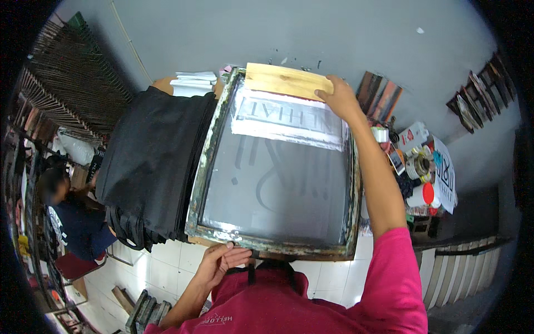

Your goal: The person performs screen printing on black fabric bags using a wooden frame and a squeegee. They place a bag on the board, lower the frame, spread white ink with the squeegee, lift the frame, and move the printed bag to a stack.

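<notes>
A silk-screen frame (pixel 225 161) with a worn, paint-stained border lies in front of me; faint lettering and a curved design show in its grey mesh. White ink smears form a band across its far part. My right hand (pixel 339 99) grips the right end of a wide wooden squeegee (pixel 286 79), which rests along the frame's far end, thumb on the near face. Its fingertips behind the wood are hidden. At the near left edge of the frame, my left hand (pixel 223 263) has its fingers stretched out and its thumb against the border.
Left of the frame rises a stack of black fabric bags (pixel 153 158), with white papers (pixel 193 83) behind. Squeegees (pixel 379 96) lean at the wall on the right, near jars and a red-lidded tub (pixel 427 193). A co-worker (pixel 75 206) sits at the far left beside racks.
</notes>
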Demonstrator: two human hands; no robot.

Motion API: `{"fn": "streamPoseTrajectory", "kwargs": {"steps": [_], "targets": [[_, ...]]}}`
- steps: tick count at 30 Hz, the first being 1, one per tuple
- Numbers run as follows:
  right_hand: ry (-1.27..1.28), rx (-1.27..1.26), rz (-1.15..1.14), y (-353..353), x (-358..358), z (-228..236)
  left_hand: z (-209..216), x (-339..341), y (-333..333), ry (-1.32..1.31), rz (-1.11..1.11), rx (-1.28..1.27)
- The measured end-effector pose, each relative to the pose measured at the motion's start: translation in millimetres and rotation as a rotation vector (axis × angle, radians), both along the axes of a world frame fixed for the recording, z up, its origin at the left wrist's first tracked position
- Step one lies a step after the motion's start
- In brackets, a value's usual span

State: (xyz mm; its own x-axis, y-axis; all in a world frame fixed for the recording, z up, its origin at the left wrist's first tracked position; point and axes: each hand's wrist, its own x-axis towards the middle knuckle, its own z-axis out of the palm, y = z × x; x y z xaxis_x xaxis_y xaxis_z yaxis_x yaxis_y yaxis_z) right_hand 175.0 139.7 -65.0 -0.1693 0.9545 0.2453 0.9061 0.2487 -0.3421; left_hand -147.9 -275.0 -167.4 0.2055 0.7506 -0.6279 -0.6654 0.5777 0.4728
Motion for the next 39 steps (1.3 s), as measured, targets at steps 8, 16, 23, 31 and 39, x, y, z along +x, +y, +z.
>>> {"fn": "streamPoseTrajectory", "kwargs": {"steps": [8, 16, 23, 31, 39], "targets": [[-0.317, -0.097, 0.088, 82.8, -39.6, -37.2, 7.0, 4.0, 6.2, 0.235, -0.001, -0.189], [-0.130, 0.280, 0.227, -41.5, -25.8, -41.4, -5.0, -14.2, 7.2, 0.307, -0.164, -0.114], [-0.210, 0.293, 0.324, -111.2, -32.0, -73.1, 4.9, -23.2, 18.8, 0.406, -0.378, -0.083], [-0.269, 0.374, 0.299, -15.3, -36.3, -79.0, 44.0, -34.3, 47.8, 0.517, -0.740, -0.129], [-0.182, 0.204, 0.213, 60.2, -26.2, -36.2, 90.9, -38.9, 129.4, 0.802, -0.469, 0.379]]}}
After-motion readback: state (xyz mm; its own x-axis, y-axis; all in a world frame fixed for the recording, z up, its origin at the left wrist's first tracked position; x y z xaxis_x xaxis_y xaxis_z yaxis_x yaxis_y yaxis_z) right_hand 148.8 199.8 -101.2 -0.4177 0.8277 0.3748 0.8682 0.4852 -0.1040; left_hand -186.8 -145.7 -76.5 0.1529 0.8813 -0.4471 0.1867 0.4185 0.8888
